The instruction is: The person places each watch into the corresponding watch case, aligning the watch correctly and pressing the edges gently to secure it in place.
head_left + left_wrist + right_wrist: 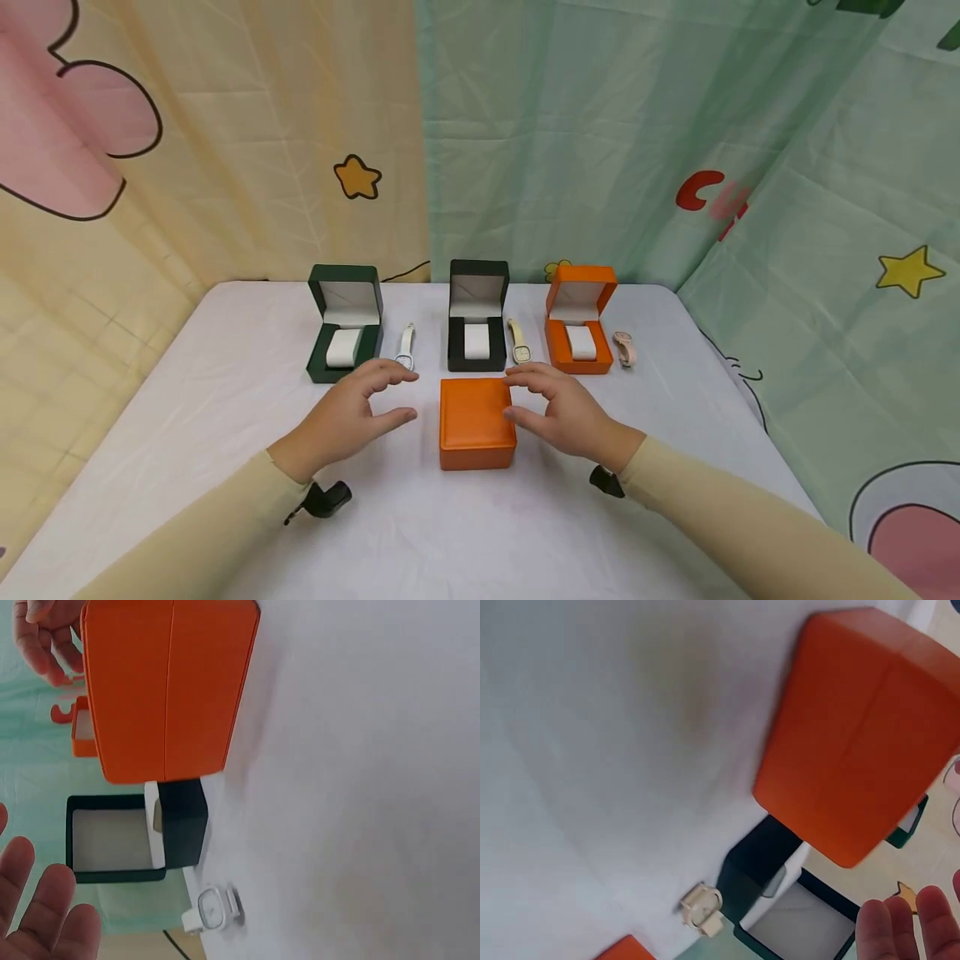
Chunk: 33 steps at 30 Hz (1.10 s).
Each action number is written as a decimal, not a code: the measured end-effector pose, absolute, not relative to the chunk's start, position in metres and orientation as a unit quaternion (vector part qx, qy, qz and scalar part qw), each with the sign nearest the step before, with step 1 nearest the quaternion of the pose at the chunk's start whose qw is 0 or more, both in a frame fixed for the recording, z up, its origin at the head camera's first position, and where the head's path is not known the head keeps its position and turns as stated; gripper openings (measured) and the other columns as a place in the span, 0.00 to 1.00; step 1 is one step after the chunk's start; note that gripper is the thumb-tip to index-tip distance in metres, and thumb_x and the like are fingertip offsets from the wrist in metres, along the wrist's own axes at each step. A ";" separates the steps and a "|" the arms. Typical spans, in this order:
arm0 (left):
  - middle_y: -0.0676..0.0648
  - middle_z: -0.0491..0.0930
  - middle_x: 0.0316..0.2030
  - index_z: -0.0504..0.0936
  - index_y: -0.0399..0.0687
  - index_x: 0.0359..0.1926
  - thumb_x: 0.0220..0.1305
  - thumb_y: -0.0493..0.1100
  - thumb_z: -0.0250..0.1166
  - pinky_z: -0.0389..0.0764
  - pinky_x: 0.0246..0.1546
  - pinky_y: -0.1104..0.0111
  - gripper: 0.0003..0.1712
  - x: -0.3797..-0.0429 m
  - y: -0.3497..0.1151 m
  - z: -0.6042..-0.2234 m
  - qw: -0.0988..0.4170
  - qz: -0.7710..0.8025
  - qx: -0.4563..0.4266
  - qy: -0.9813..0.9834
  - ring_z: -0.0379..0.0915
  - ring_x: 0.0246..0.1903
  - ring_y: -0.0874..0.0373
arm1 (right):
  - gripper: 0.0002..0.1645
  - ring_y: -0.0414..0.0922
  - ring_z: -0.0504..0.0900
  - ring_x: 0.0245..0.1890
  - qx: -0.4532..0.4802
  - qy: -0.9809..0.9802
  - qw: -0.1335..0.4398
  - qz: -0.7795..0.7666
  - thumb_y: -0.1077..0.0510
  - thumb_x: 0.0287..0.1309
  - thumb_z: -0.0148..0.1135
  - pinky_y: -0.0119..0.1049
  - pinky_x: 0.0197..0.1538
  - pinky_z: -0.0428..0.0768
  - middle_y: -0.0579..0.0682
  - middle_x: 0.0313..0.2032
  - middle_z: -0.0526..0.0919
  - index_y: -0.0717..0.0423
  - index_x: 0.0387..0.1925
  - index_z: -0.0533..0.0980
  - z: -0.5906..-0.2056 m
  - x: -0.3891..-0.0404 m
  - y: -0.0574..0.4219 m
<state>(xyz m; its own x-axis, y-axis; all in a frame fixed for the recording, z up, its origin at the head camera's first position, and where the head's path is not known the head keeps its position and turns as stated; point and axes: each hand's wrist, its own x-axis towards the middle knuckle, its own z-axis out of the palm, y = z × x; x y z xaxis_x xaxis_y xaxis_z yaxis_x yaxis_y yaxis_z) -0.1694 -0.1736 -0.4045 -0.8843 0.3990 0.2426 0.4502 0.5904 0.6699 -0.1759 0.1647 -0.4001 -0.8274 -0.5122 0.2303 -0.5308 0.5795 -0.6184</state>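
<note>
A closed orange watch box (477, 417) sits on the white tablecloth between the two hands. My left hand (347, 418) hovers to its left, fingers and thumb spread and holding nothing. On the other side, my right hand (564, 412) has its fingertips right at the box's right edge in the head view, thumb apart from the fingers. The left wrist view shows the side of the orange box (161, 690) and several relaxed left fingers (56, 907). In the right wrist view the orange box (862, 735) stands with right fingertips (876, 930) beyond it.
Behind stand three open watch boxes with white cushions: a green one (318, 350), a dark green one (456, 354) and an orange one (558, 354). Beside them lie a white watch (406, 350), a cream watch (519, 343) and a pink watch (625, 348). Printed curtains (525, 150) hang behind the table.
</note>
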 end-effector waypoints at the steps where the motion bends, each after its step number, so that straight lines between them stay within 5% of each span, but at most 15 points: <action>1: 0.51 0.80 0.61 0.84 0.52 0.61 0.62 0.44 0.78 0.82 0.63 0.48 0.26 -0.172 -0.177 -0.403 0.036 -0.383 -0.233 -0.893 0.79 0.60 0.50 | 0.27 0.51 0.80 0.65 0.292 -0.889 0.015 0.353 0.53 0.64 0.75 0.50 0.65 0.83 0.51 0.65 0.81 0.55 0.62 0.81 -0.397 -0.178 0.163; 15: 0.41 0.75 0.68 0.78 0.43 0.68 0.66 0.44 0.76 0.75 0.67 0.41 0.32 -0.205 -0.233 -0.395 0.063 -0.341 -0.171 -0.922 0.74 0.66 0.39 | 0.33 0.53 0.78 0.69 0.270 -0.906 -0.007 0.325 0.46 0.68 0.71 0.52 0.69 0.80 0.50 0.69 0.78 0.51 0.70 0.76 -0.369 -0.220 0.128; 33: 0.31 0.65 0.74 0.68 0.43 0.76 0.69 0.56 0.71 0.64 0.73 0.36 0.42 -0.238 -0.269 -0.394 -0.016 -0.236 -0.110 -0.965 0.62 0.73 0.30 | 0.38 0.52 0.72 0.73 0.288 -0.931 -0.042 0.220 0.42 0.70 0.68 0.49 0.78 0.70 0.51 0.72 0.76 0.49 0.75 0.71 -0.349 -0.260 0.076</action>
